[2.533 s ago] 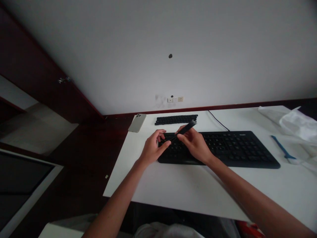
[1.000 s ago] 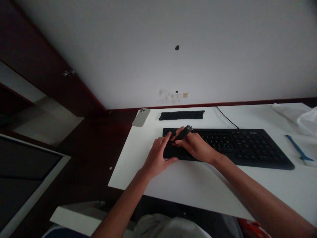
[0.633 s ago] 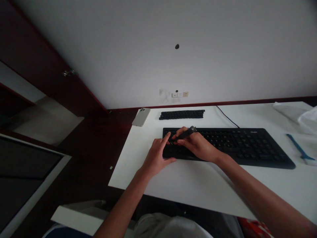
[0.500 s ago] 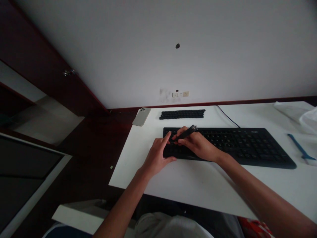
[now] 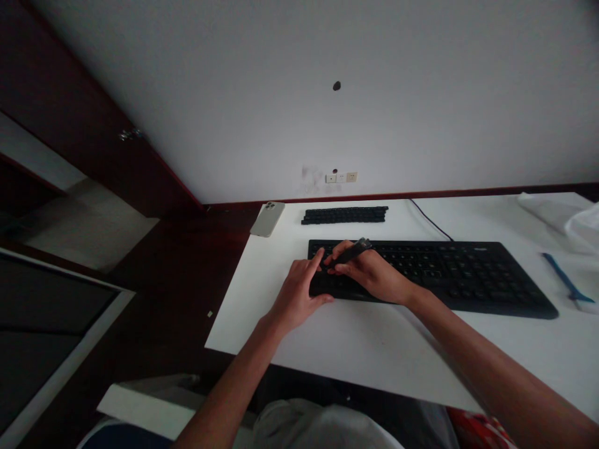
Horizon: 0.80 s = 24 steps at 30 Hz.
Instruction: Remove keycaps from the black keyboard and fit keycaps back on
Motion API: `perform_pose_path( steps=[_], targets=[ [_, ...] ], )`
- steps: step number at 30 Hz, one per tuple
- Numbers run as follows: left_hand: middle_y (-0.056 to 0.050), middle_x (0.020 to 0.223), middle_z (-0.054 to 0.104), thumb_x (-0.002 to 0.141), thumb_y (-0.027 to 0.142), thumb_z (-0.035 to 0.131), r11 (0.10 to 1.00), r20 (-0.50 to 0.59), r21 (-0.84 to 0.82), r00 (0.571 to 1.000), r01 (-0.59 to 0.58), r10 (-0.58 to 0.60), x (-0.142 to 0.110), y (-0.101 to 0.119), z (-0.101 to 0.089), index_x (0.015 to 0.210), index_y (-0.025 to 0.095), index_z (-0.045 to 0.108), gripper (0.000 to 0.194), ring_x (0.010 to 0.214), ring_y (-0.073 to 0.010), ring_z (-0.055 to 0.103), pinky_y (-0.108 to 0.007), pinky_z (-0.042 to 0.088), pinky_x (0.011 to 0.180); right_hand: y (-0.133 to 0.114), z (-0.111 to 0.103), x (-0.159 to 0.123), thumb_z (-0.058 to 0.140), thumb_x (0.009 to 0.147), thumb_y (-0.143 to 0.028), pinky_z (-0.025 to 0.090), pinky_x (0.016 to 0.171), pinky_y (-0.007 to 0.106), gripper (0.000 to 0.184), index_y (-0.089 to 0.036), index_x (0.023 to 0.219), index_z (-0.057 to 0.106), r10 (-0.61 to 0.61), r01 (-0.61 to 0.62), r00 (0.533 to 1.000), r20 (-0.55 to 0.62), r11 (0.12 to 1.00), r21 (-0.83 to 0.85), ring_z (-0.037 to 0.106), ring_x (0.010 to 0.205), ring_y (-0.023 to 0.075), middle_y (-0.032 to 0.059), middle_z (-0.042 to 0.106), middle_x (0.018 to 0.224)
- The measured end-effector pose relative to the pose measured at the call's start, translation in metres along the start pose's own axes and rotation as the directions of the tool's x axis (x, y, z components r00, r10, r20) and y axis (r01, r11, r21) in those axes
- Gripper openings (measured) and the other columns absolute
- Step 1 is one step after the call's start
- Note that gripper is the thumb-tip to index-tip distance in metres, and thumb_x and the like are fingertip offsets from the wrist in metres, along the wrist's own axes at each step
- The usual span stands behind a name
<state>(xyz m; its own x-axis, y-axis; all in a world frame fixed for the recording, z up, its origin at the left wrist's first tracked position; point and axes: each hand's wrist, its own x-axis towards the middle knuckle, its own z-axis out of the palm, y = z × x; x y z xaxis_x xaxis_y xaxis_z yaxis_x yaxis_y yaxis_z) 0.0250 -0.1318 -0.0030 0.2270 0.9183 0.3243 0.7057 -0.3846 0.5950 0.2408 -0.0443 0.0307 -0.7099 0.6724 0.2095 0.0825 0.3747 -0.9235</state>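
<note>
A black keyboard (image 5: 449, 274) lies across the white table (image 5: 365, 349). My right hand (image 5: 369, 274) is closed on a slim black tool (image 5: 350, 252), whose lower tip points at the keys near the keyboard's left end. My left hand (image 5: 299, 293) rests on that left end, its index finger stretched out onto the keys beside the tool's tip and its thumb along the front edge. What lies under the fingertips is hidden.
A row of loose black keycaps (image 5: 345, 215) lies behind the keyboard. A phone (image 5: 267, 219) lies face down at the table's far left corner. The keyboard's cable (image 5: 428, 221) runs back toward the wall. A blue tool (image 5: 564, 280) and white plastic wrap (image 5: 568, 218) lie at the right.
My left hand went from a pinch beside the tool to resting on the keyboard's left end with the index finger out. My right hand lowered the tool toward the keys. Little has moved in the last half second.
</note>
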Motion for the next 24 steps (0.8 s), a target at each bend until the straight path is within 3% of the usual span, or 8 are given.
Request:
perform_pose_path(
  steps=[5,9,13,16,24],
  targets=[
    [-0.006,0.120,0.058,0.075,0.026,0.089,1.000,0.000,-0.001,1.000,0.007,-0.007,-0.001,0.001,-0.002,0.164,0.040,0.009,0.120,0.112,-0.0271,0.053,-0.048,0.049,0.100,0.002,0.004,0.000,0.059,0.099,-0.041,0.062,0.083,0.039,0.024,-0.022,0.114,0.057,0.066,-0.064,0.998,-0.023,0.993,0.101,0.073,0.090,0.0221,0.0059,0.073,0.100],
    [-0.007,0.123,0.059,0.085,0.033,0.080,0.998,-0.037,-0.062,0.999,0.030,-0.032,-0.004,0.000,-0.005,0.163,0.036,0.016,0.102,0.112,-0.0251,0.055,-0.046,0.050,0.101,-0.001,0.009,0.002,0.061,0.098,-0.042,0.063,0.078,0.036,0.024,-0.022,0.110,0.058,0.077,-0.073,0.996,-0.050,0.994,0.075,0.074,0.084,0.0211,0.0047,0.075,0.095],
    [-0.006,0.125,0.062,0.094,0.022,0.068,0.995,-0.076,-0.089,0.996,0.045,-0.051,-0.004,-0.003,-0.004,0.162,0.034,0.022,0.083,0.111,-0.0226,0.058,-0.043,0.050,0.101,-0.005,0.016,0.006,0.063,0.097,-0.042,0.063,0.074,0.033,0.023,-0.022,0.110,0.060,0.072,-0.071,0.994,-0.085,0.997,0.014,0.076,0.081,0.0210,0.0029,0.076,0.091],
    [-0.005,0.120,0.066,0.094,0.014,0.063,0.996,-0.088,-0.077,0.995,0.039,-0.046,-0.003,-0.004,-0.002,0.161,0.033,0.025,0.080,0.111,-0.0224,0.059,-0.043,0.050,0.101,-0.003,0.020,0.010,0.063,0.096,-0.043,0.065,0.074,0.034,0.026,-0.023,0.112,0.060,0.109,-0.105,0.987,-0.117,0.994,0.042,0.078,0.082,0.0222,0.0036,0.078,0.092],
    [-0.005,0.113,0.069,0.093,0.014,0.063,0.997,-0.112,-0.054,0.992,0.055,-0.060,0.002,-0.002,-0.001,0.160,0.031,0.031,0.076,0.108,-0.0229,0.061,-0.045,0.053,0.100,-0.001,0.024,0.019,0.067,0.093,-0.045,0.068,0.068,0.035,0.030,-0.022,0.111,0.059,0.237,-0.214,0.954,-0.185,0.967,0.140,0.079,0.079,0.0253,0.0060,0.078,0.087]
  ],
)
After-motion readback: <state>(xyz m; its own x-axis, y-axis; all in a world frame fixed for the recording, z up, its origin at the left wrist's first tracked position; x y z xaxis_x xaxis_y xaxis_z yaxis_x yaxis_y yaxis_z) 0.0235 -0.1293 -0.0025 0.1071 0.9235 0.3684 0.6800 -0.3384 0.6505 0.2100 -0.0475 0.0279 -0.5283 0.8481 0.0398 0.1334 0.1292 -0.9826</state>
